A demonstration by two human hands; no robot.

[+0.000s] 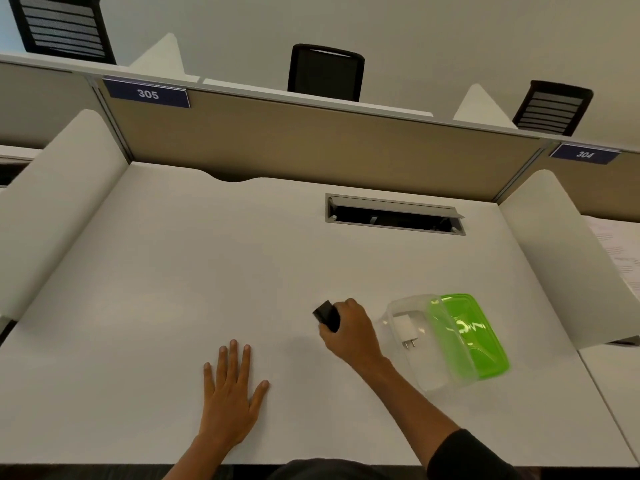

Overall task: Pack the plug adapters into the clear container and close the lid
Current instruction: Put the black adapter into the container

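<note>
My right hand (pixel 349 332) is closed around a black plug adapter (pixel 326 315), held just above the white desk, left of the clear container (pixel 433 372). A white plug adapter (pixel 406 328) lies inside the container with its prongs pointing toward me. The green lid (pixel 472 336) sits tilted under or against the container's right side. Flat on the desk, my left hand (pixel 230 389) rests with fingers spread and holds nothing.
The white desk (pixel 173 271) has side dividers left and right and a tan back panel. An open cable tray slot (pixel 394 216) sits at the back right. Papers (pixel 620 251) lie on the neighbouring desk at right.
</note>
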